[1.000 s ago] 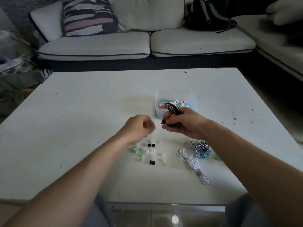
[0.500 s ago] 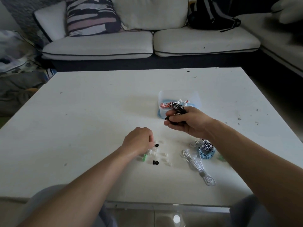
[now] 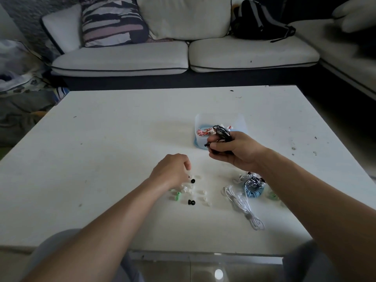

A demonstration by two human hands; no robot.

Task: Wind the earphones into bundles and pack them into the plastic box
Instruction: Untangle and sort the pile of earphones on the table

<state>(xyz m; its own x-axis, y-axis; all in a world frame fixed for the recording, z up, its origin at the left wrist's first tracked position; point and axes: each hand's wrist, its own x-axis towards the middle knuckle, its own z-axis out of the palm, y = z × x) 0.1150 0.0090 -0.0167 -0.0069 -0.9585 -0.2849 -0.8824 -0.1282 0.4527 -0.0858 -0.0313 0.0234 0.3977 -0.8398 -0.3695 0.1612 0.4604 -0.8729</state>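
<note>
The left hand [image 3: 169, 169] is curled knuckles-up, its fingertips down among the tips [image 3: 201, 192] on the tabletop [image 3: 101, 159]. A dark speck shows at those fingertips, but I cannot tell whether it is pinched. The right hand [image 3: 236, 149] is closed round the black bundle [image 3: 221, 132], with loops standing above the thumb and a plug end poking out to its left. It holds the bundle just short of the box [image 3: 220, 121]. The left hand could easily nudge the loose tips, which look light enough to scatter or roll away. The bundle is gripped by one hand only, so its springy loops could slacken before it reaches the box. Under the right forearm, the cords lie close together and could snag on the arm or tangle with each other. Beside the left hand I count two black tips [image 3: 192, 181], or three if the speck is one. There are two green tips [image 3: 178, 193] and roughly eight pale tips [image 3: 203, 199], which are too faint to count surely. There is one box beyond the right hand, holding one red-and-white set [image 3: 202, 132]; other cord inside it is unclear. Below that hand lie one unwound white set [image 3: 242, 204], one blue coil [image 3: 253, 193] and one striped set [image 3: 253, 181] resting on the coil. A greenish bit [image 3: 271, 195] sits by the forearm; I cannot tell what it is.
</note>
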